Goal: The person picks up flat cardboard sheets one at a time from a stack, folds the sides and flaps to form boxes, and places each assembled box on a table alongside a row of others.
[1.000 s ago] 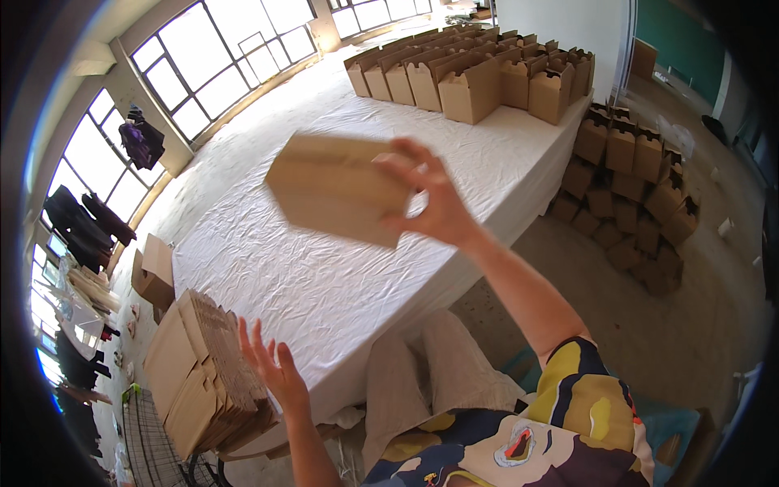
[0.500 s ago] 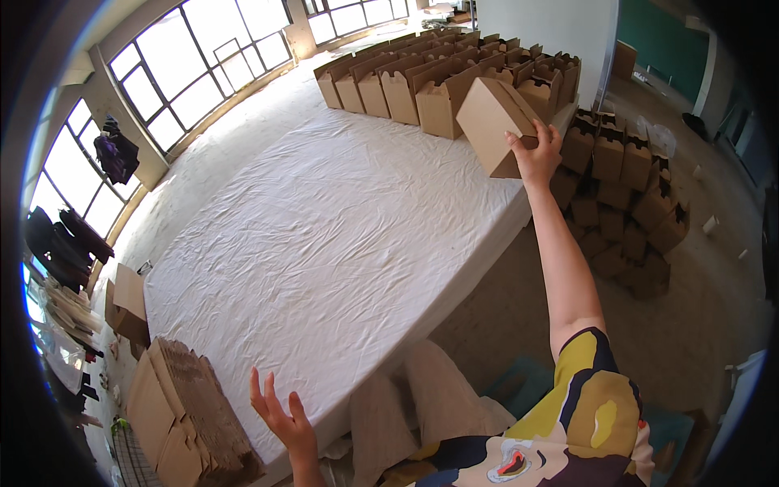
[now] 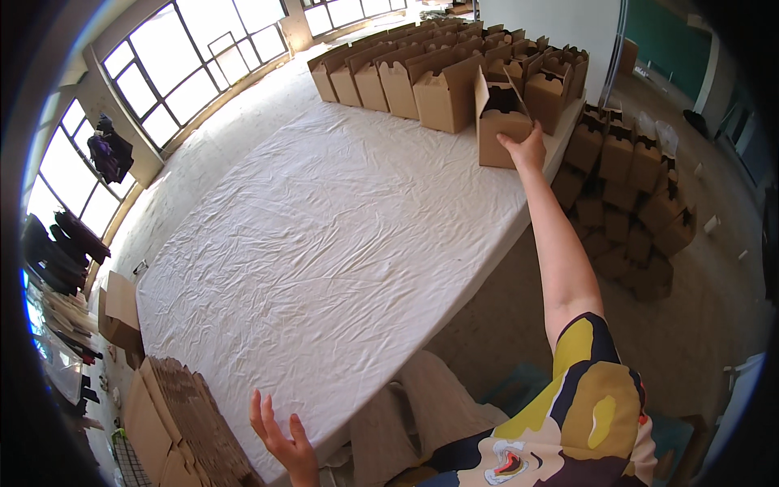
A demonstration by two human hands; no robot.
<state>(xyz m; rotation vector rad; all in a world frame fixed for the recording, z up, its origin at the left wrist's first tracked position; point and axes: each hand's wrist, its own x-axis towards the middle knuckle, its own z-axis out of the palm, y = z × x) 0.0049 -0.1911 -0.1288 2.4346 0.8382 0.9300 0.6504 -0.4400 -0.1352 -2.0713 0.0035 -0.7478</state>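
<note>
My right hand [image 3: 524,148] reaches to the far right of the cloth-covered table and grips the near side of a brown cardboard box [image 3: 497,130]. This box stands upright with its top flaps raised, beside the near end of rows of similar cardboard boxes [image 3: 438,101]. My left hand [image 3: 284,437] hovers over the table's near edge, fingers spread and holding nothing. Close to its left is a stack of flattened cardboard boxes [image 3: 182,426].
A wrinkled white cloth covers the large table [image 3: 324,235]. More folded boxes [image 3: 621,195] are piled on the floor right of it. An open carton [image 3: 122,316] stands off the table's left edge. Dark clothes [image 3: 109,154] hang by the windows.
My right hand has lowered the tilted cardboard box and turned it upright onto the table's far right corner, its top now facing up. My left hand has barely moved.
</note>
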